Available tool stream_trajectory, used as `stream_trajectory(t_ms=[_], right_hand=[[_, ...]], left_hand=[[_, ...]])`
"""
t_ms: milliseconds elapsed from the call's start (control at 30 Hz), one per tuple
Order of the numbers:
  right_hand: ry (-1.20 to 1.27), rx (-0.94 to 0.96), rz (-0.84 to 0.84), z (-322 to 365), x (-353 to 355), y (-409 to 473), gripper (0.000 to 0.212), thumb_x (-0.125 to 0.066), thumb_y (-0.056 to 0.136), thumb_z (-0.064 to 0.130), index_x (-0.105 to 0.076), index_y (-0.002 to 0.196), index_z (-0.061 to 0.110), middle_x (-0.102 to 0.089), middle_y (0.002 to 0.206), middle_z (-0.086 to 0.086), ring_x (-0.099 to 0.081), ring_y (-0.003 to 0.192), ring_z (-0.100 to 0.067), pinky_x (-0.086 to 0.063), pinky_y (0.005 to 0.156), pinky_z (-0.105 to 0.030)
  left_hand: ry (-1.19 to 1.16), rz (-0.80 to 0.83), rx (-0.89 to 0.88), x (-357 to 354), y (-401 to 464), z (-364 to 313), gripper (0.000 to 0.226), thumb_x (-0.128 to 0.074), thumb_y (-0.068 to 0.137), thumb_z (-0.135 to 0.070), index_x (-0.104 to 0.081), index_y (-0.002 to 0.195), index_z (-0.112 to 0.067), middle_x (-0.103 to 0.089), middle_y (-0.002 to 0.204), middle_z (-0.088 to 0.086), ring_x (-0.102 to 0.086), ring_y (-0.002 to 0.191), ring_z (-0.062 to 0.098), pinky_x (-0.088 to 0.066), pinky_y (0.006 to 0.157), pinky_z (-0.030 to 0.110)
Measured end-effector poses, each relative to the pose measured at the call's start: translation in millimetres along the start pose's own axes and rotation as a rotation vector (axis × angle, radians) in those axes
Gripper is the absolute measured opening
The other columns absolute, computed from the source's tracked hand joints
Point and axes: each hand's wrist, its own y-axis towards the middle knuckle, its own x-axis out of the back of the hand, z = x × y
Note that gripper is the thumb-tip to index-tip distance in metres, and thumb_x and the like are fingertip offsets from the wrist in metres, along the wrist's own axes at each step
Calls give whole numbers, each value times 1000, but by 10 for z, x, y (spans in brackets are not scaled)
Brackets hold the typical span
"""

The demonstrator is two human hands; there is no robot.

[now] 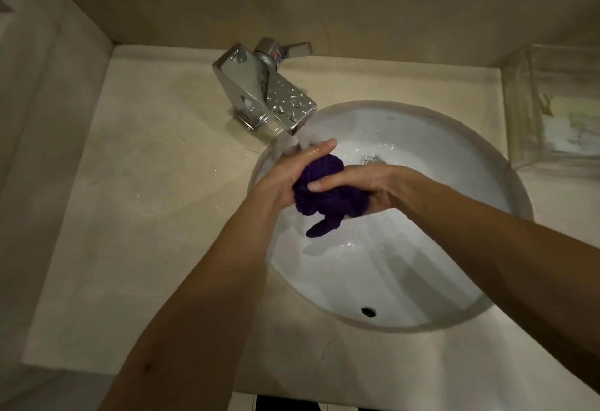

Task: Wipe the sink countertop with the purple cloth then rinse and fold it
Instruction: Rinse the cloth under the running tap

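Note:
The purple cloth (328,196) is bunched into a wet wad over the white sink basin (422,274). My left hand (292,173) grips its left side, fingers reaching up toward the spout. My right hand (367,183) grips it from the right, thumb pressed across the top. A tail of cloth hangs down below both hands. Water runs from the chrome faucet (263,86) onto my left fingers and the cloth. The beige countertop (146,183) surrounds the basin and shows a few wet drops near the faucet.
A clear glass box (558,105) with pale items inside stands on the counter at the right. Beige walls close in behind and on the left. The drain (371,159) and overflow hole (368,311) show in the basin.

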Motion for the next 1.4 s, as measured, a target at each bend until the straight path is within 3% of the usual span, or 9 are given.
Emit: stream_trajectory(t_ms=[200,333,433,700,767,867,1067,1200,1400], right_hand=[[-254,120,-209,79,-188,78,41,-89,74,8,-69,109,5,-75,88,-7,-74,78,-23,-59,60,-31],[-587,243,-523,37,-269,275,50,-93,64,16,-61,102,15,-63,87,1,-65,83,-19,-48,58,-21],[-534,305,-502,-35,-250,294,49,-94,63,16,-62,100,15,-64,95,-4,-68,85,-23,-55,68,-26],[106,120,-149,-94,8,24,54,-89,71,27,-70,119,10,-77,111,-10,-74,103,-27,-58,94,-50],[207,65,-63,-57,16,-17,46,-81,75,29,-68,113,8,-76,97,-8,-73,85,-21,-60,79,-39],[290,-10,-10,14,-35,-69,31,-69,88,29,-62,106,4,-72,74,-11,-67,54,-15,-54,49,-23],[134,27,53,32,-95,59,44,-78,80,28,-64,114,4,-70,85,-8,-61,63,-13,-54,56,-27],[-221,64,-155,87,-194,123,40,-88,76,18,-69,109,6,-71,85,-4,-66,67,-15,-50,52,-30],[-514,164,-450,80,-276,244,34,-93,66,18,-65,85,13,-69,83,-6,-67,75,-19,-52,58,-26]], left_hand=[[5,-223,14,-75,178,32,27,-88,72,-21,-74,89,-5,-78,83,10,-76,80,24,-63,73,36],[3,-381,-28,-137,211,34,12,-79,73,-6,-67,70,-6,-68,55,3,-65,47,17,-57,53,28],[9,-459,-79,-143,164,59,21,-83,67,-11,-68,81,-7,-72,63,3,-70,56,17,-60,59,29],[-56,-96,-61,63,19,-98,27,-79,85,-31,-72,105,-14,-77,102,5,-73,97,27,-60,82,40],[-32,37,3,116,-27,-56,47,-85,74,-43,-73,108,-14,-76,105,8,-73,99,26,-58,87,41],[-131,140,35,86,-57,-10,26,-77,85,-32,-69,101,-13,-72,92,10,-69,87,24,-52,97,43],[-25,-44,-13,-14,15,-77,36,-71,90,-19,-72,55,-9,-70,67,9,-63,63,22,-54,74,35],[107,-267,-40,-28,29,-94,14,-78,73,-15,-74,83,-6,-76,87,13,-72,81,25,-60,77,41],[79,-396,-49,-126,15,-34,4,-72,76,-5,-69,77,-2,-65,55,4,-60,42,13,-45,39,16]])
